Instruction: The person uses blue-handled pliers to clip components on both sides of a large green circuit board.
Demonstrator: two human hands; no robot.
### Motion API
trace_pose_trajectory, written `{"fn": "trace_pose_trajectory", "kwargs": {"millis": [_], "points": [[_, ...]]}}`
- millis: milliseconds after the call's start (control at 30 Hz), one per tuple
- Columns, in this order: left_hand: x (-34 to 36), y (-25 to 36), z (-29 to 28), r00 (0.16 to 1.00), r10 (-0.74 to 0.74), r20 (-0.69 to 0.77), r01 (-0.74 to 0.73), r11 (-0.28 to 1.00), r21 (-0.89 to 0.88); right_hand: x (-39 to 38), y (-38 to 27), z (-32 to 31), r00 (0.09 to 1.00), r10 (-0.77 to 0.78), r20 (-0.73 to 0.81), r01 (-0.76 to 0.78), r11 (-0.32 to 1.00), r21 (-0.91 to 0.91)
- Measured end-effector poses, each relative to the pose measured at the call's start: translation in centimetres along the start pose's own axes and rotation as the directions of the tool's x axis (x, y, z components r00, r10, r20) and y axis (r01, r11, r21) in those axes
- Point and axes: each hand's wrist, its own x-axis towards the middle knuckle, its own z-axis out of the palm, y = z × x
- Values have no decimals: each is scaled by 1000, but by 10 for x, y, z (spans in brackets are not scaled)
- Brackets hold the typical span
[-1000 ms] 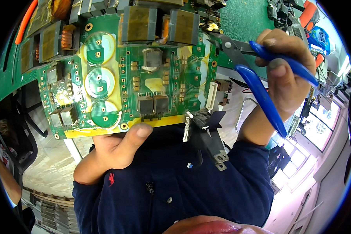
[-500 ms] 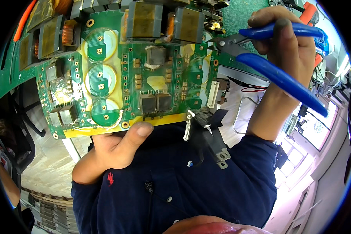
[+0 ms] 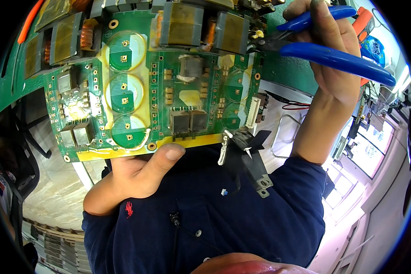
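Observation:
My left hand (image 3: 150, 170) grips the near edge of a large green circuit board (image 3: 162, 121), its thumb on top and its fingers hidden underneath. Blocky transformers (image 3: 182, 25) stand along the board's far side, and three round outlines run down its left half. In my right hand (image 3: 331, 50) is a pair of blue-handled cutting pliers (image 3: 335, 59), handles spread. The pliers' tip reaches the board's far right edge beside a transformer; whether the jaws touch anything there I cannot make out. A black bracket with metal tabs (image 3: 253, 166) hangs off the board's near right corner.
A green work surface (image 3: 283, 64) lies beyond the board. Orange-handled tools (image 3: 363, 23) and a blue round container (image 3: 373, 48) are at the far right. A black chair (image 3: 20, 160) stands at left, and a metal-framed stool (image 3: 283, 137) is on the right.
The pliers and my right hand have moved up and slightly left, with the jaws further in toward the transformer. The board has shifted slightly right in my left hand.

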Motion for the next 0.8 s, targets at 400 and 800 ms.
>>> {"fn": "trace_pose_trajectory", "kwargs": {"millis": [400,800], "points": [[-1,3,2,997,-70,-18,69,995,-70,3,-5,8,998,-7,-65,-1,992,-125],[-4,7,-1,969,-248,-21,245,965,-93,1,6,11,993,-100,-64,97,994,-56]]}}
